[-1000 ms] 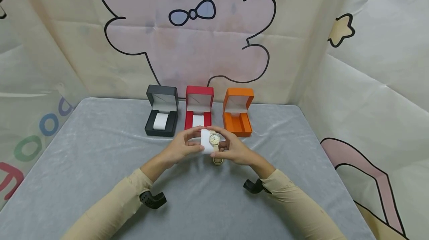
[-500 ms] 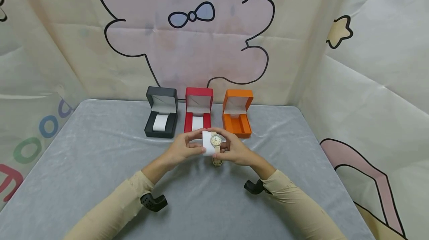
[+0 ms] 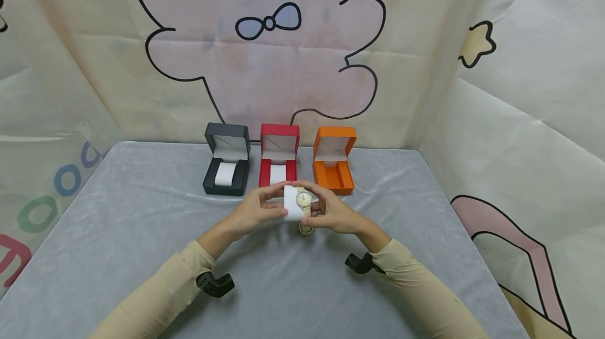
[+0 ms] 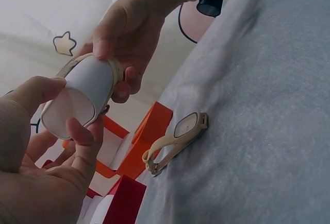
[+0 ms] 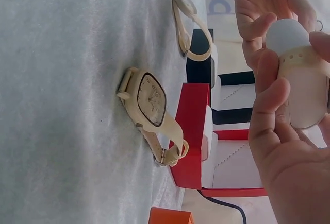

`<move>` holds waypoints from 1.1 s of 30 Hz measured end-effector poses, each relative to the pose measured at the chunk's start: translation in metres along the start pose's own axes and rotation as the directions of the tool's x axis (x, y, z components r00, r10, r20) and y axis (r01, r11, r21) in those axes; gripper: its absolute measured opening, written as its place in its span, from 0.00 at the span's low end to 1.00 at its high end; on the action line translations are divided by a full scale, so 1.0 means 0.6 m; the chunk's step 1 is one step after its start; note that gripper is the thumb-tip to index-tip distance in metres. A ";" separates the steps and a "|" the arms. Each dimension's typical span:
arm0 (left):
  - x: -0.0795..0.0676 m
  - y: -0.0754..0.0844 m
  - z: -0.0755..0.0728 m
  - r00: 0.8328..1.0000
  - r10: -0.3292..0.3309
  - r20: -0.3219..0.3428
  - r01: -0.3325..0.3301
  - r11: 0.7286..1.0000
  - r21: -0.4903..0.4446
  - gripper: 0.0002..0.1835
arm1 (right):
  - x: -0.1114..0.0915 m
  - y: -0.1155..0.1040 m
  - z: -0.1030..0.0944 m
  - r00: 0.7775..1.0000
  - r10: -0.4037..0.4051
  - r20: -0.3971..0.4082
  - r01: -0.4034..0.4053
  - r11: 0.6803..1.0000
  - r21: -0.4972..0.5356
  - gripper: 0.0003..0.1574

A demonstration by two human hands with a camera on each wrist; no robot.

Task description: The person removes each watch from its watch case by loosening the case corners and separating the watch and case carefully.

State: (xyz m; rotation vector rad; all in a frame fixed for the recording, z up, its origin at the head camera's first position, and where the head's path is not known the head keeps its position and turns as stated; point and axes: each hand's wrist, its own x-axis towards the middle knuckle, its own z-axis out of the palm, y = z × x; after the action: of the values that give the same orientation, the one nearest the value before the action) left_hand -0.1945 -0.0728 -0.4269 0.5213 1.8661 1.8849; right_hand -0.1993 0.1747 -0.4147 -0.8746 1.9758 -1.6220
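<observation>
Both hands hold a white watch cushion [image 3: 291,208] above the table, with a cream round-faced watch [image 3: 304,199] strapped around its right part. My left hand [image 3: 255,208] grips the cushion's left end between thumb and fingers. At the other end, my right hand [image 3: 334,212] pinches the watch and cushion. The right wrist view shows the strap's holes [image 5: 294,57] on the cushion's underside. Below the hands lies a beige watch [image 5: 151,99] with a squarish face, buckled into a loop. Another pale watch [image 5: 188,23] lies farther off, hidden in the head view.
Three lidded boxes stand raised open along the back: black [image 3: 239,177], red [image 3: 264,173] and orange [image 3: 333,177]. White cushions fill the black and red ones; the orange one has bare compartments. A grey cloth [image 3: 283,297] covers the table, and printed curtains [image 3: 416,39] rise around it.
The cushion and its watch have shifted very slightly to the right. Both hands keep their hold, and the boxes stay where they were.
</observation>
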 end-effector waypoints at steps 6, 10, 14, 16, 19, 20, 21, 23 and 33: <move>0.000 0.002 -0.004 1.000 0.002 0.007 -0.002 1.000 0.013 0.37 | -0.001 -0.003 0.000 1.000 0.012 0.014 -0.013 0.999 0.039 0.50; -0.002 0.006 -0.008 0.999 0.000 0.037 0.000 1.000 0.003 0.37 | 0.000 -0.004 -0.004 0.999 -0.001 0.048 -0.002 0.998 0.060 0.49; -0.004 0.010 -0.012 0.998 -0.015 0.055 0.015 1.000 0.004 0.37 | 0.001 -0.007 -0.008 0.997 -0.017 0.077 0.011 0.997 0.071 0.48; -0.005 0.011 -0.013 0.998 -0.014 0.053 0.013 1.000 0.011 0.37 | 0.001 -0.009 -0.008 0.997 -0.007 0.073 0.003 0.999 0.054 0.48; -0.007 0.012 -0.014 0.999 -0.009 0.046 0.009 1.000 0.015 0.37 | 0.000 -0.011 -0.008 0.998 0.017 0.053 -0.018 1.000 0.009 0.46; -0.006 0.012 -0.014 0.999 -0.003 0.044 0.003 1.000 0.014 0.38 | 0.000 -0.013 -0.008 0.999 0.027 0.043 -0.026 1.000 -0.014 0.45; -0.006 0.011 -0.014 0.999 0.004 0.042 -0.005 1.000 0.014 0.38 | 0.000 -0.014 -0.008 0.999 0.037 0.030 -0.036 0.999 -0.040 0.44; -0.005 0.011 -0.015 0.999 0.010 0.037 -0.011 1.000 0.016 0.38 | 0.000 -0.017 -0.008 0.998 0.056 0.010 -0.055 0.995 -0.081 0.42; -0.007 0.009 -0.014 1.000 -0.007 0.025 0.006 0.999 0.037 0.38 | -0.001 -0.025 -0.009 0.986 0.169 0.012 -0.167 0.982 -0.092 0.41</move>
State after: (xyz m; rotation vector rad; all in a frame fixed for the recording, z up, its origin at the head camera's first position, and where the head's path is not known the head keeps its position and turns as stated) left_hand -0.1959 -0.0824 -0.4213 0.5479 1.8879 1.8342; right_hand -0.1998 0.1772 -0.3991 -0.7317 2.0630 -1.4344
